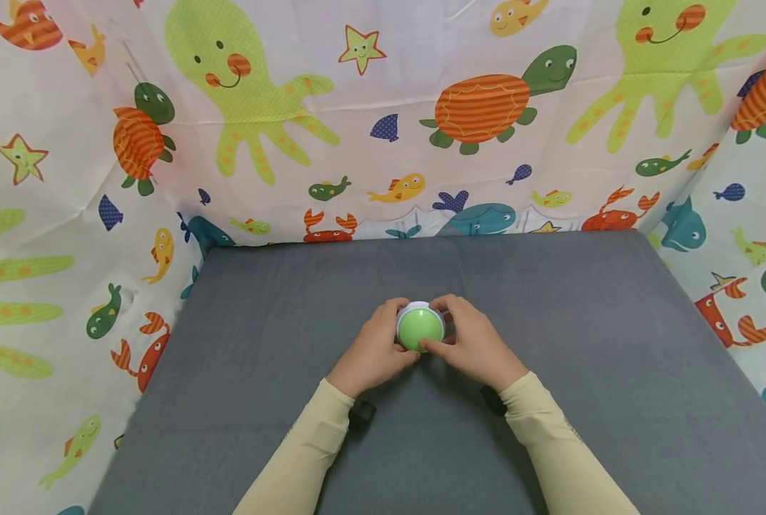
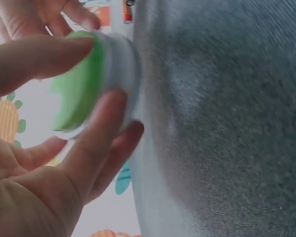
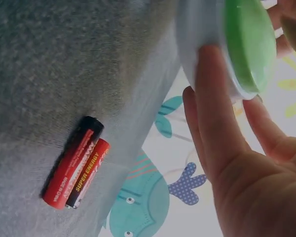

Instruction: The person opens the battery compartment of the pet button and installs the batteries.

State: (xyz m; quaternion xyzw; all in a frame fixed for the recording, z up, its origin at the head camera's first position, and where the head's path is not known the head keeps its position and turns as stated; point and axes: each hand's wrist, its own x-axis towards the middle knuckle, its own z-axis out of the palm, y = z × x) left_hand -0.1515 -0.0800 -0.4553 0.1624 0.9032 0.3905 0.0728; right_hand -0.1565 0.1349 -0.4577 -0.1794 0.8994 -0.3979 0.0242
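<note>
A round green-domed push button with a white base is held between both hands above the grey cloth. My left hand grips its left side; in the left wrist view the thumb lies on the green dome and fingers rest on the white rim. My right hand holds the opposite side, its thumb near the dome's lower edge in the head view. In the right wrist view, fingers lie along the white base. The underside of the button is hidden.
Two red and black batteries, a larger-looking one and another, lie side by side on the grey cloth. A printed sea-animal curtain rises behind and at both sides. A dark device sits at the left wrist.
</note>
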